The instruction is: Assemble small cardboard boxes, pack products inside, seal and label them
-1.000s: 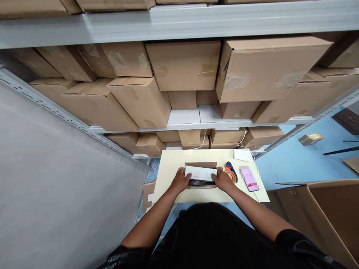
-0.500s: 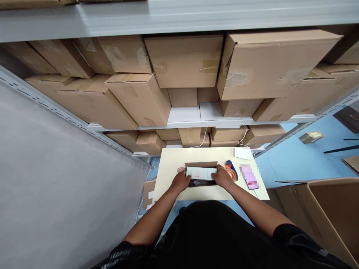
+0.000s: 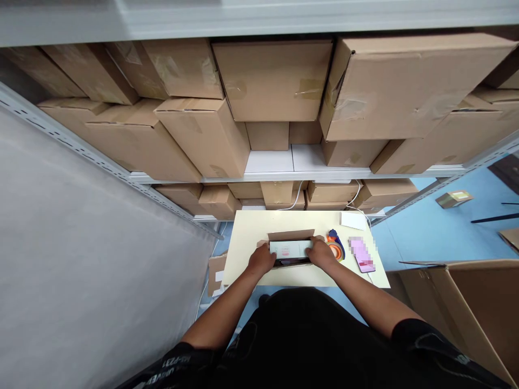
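A pale green box (image 3: 290, 249) with small reddish print lies lengthwise in the mouth of an open cardboard box (image 3: 290, 235) on the table. My left hand (image 3: 261, 260) grips its left end, thumb on the top face. At the right end, my right hand (image 3: 321, 253) holds it the same way, with the thumb on top. The cardboard box's back flap stands up behind the pale box. Dark contents show in the gap along the front; I cannot make them out.
On the cream table (image 3: 245, 227), a blue and orange tape dispenser (image 3: 335, 246) sits just right of my right hand. Farther right are a phone (image 3: 362, 254) and a white box (image 3: 352, 220). Shelves of cartons (image 3: 275, 81) rise behind; a large open carton (image 3: 454, 302) stands at right.
The pale green box has gone slightly deeper into the cardboard box, both hands still on its ends. The whole view has shifted a little.
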A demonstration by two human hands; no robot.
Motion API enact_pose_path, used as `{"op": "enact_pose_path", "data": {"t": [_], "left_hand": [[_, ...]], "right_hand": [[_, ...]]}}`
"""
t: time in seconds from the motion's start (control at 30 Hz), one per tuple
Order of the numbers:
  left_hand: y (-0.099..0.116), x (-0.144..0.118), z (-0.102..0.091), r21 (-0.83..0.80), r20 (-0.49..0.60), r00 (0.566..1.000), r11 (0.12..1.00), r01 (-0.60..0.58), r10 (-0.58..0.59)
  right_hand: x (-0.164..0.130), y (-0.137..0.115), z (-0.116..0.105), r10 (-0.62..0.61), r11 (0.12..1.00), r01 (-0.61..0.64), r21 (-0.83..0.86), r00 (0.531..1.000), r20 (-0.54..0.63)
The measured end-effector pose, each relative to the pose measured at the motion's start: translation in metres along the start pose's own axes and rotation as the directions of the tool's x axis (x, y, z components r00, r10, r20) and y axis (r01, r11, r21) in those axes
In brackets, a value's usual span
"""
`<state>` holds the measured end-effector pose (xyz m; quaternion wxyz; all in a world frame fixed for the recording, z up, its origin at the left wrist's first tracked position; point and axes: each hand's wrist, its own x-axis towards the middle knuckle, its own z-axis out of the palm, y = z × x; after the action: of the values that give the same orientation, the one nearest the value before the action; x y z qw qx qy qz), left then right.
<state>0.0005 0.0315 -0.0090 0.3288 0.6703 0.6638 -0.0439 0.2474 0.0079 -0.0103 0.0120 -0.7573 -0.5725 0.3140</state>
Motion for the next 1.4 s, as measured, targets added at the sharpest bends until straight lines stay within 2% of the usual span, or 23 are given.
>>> {"op": "enact_pose_path", "data": {"t": [0.4, 0.6, 0.97, 1.2, 1.3, 1.37, 1.4], "left_hand": [[0.005, 0.002, 0.007, 0.026, 0.048, 0.998, 0.999, 0.027, -0.028], [0.009, 0.002, 0.014, 0.014, 0.105, 0.994, 1.000, -0.009, 0.007], [0.000, 0.000, 0.020, 0.026, 0.097, 0.995, 0.999, -0.024, 0.021], [0.005, -0.009, 0.031, 0.029, 0.085, 0.994, 0.997, -0.071, 0.068], [-0.001, -0.020, 0.030, -0.009, 0.056, 0.991, 0.993, -0.119, 0.120], [-0.011, -0.029, 0.029, -0.077, -0.049, 0.985, 0.983, -0.170, 0.166], [-0.017, -0.034, 0.028, -0.126, -0.142, 0.973, 0.971, -0.202, 0.184]], "right_hand": [[-0.004, -0.013, -0.002, 0.015, 0.992, -0.002, -0.129, 0.995, 0.099], [-0.006, -0.018, 0.002, 0.028, 0.988, -0.007, -0.154, 0.990, 0.135], [-0.026, -0.004, 0.024, -0.074, 0.973, 0.071, -0.220, 0.997, -0.005], [-0.030, -0.005, 0.032, -0.159, 0.964, 0.168, -0.207, 0.985, 0.061], [-0.037, 0.006, 0.029, -0.245, 0.966, 0.237, -0.104, 0.967, -0.070], [-0.043, 0.021, 0.023, -0.323, 0.943, 0.331, -0.009, 0.914, -0.247], [-0.045, 0.030, 0.019, -0.342, 0.928, 0.371, 0.024, 0.877, -0.339]]}}
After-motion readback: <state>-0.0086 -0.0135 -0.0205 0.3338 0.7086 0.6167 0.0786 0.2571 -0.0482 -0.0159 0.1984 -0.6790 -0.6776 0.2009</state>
